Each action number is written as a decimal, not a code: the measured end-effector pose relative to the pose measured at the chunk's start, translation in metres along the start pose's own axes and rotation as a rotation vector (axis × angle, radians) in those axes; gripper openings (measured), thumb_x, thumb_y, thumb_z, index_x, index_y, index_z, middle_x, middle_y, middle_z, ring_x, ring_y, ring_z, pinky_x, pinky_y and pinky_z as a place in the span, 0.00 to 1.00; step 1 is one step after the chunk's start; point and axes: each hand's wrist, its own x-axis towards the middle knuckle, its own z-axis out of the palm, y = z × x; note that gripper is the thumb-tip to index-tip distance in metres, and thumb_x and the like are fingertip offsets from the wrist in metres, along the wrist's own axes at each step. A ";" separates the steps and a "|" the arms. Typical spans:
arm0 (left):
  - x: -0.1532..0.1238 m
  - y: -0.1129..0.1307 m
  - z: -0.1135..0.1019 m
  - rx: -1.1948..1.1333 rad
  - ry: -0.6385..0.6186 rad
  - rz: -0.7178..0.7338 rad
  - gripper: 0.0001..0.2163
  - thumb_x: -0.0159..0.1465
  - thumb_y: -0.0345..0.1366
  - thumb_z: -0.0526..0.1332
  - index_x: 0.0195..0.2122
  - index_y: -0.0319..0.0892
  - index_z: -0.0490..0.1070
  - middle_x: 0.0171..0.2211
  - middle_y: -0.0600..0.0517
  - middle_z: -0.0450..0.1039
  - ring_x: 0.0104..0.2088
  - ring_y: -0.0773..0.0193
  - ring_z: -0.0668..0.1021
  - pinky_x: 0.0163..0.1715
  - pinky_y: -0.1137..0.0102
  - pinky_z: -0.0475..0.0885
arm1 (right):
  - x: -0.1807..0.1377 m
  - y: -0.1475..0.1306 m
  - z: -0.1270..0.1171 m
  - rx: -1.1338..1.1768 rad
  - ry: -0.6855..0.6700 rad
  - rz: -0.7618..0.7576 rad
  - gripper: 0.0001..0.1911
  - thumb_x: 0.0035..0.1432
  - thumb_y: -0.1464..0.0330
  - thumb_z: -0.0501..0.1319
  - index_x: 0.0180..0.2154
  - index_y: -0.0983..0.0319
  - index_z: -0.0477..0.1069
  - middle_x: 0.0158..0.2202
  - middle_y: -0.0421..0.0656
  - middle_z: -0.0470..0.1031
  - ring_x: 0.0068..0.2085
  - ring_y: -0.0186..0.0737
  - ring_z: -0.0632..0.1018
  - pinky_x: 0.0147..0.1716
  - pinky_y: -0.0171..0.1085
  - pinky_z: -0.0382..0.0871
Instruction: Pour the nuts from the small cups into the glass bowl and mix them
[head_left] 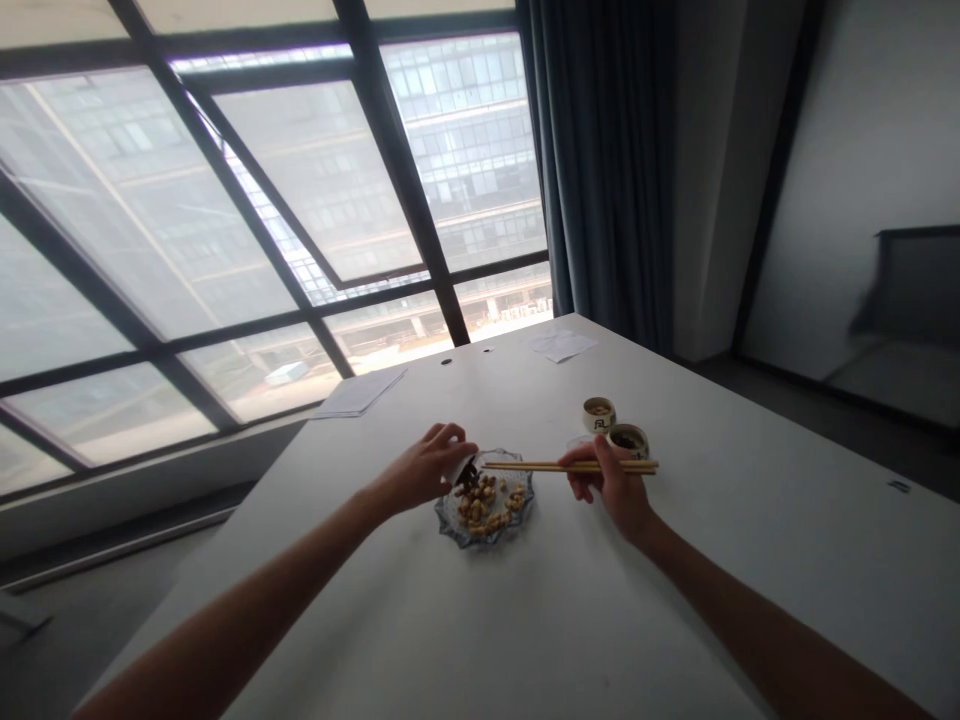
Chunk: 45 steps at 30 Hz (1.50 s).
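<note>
On the white table, a glass dish of peanuts sits centre. At its ten o'clock the left hand grips a small cup, fingers closed, tipped over the dish. At three o'clock the right hand pinches chopsticks level. Beyond, at one o'clock, stand two small cups; farther, papers by the window.

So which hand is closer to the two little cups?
Right. The right hand, holding chopsticks, sits just in front of the two small cups. The left hand tips a small cup over the glass dish, farther away.
</note>
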 end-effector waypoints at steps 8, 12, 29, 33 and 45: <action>-0.005 0.006 0.006 0.172 -0.039 0.181 0.24 0.67 0.15 0.61 0.59 0.48 0.71 0.58 0.44 0.70 0.63 0.45 0.69 0.59 0.53 0.70 | -0.006 0.016 -0.006 -0.079 0.155 -0.055 0.34 0.66 0.42 0.58 0.24 0.63 0.80 0.14 0.40 0.68 0.14 0.30 0.65 0.14 0.30 0.52; -0.003 0.004 0.004 0.141 0.009 0.165 0.23 0.69 0.16 0.61 0.59 0.47 0.72 0.58 0.43 0.71 0.63 0.45 0.69 0.60 0.51 0.70 | -0.007 0.015 -0.004 -0.104 0.177 -0.066 0.35 0.64 0.41 0.58 0.23 0.63 0.79 0.13 0.40 0.69 0.13 0.30 0.66 0.13 0.30 0.53; 0.002 0.024 0.027 -0.155 0.272 -0.154 0.30 0.58 0.29 0.76 0.60 0.48 0.71 0.56 0.45 0.74 0.55 0.46 0.75 0.56 0.53 0.74 | -0.007 0.003 -0.005 -0.079 0.095 -0.215 0.29 0.71 0.49 0.57 0.29 0.62 0.80 0.18 0.42 0.74 0.16 0.33 0.70 0.13 0.32 0.58; 0.012 0.038 0.022 -0.147 0.211 -0.101 0.33 0.54 0.24 0.75 0.61 0.50 0.72 0.55 0.46 0.73 0.54 0.47 0.74 0.54 0.56 0.75 | -0.014 0.001 0.000 -0.282 -0.248 -0.327 0.18 0.72 0.57 0.60 0.41 0.62 0.82 0.31 0.47 0.82 0.25 0.38 0.78 0.24 0.37 0.73; 0.023 0.044 0.011 -0.025 0.118 -0.052 0.34 0.54 0.22 0.73 0.61 0.52 0.72 0.55 0.47 0.73 0.54 0.46 0.73 0.52 0.55 0.75 | -0.019 -0.004 0.003 -0.470 -0.405 -0.408 0.18 0.75 0.61 0.55 0.46 0.61 0.81 0.37 0.48 0.80 0.34 0.41 0.79 0.35 0.40 0.75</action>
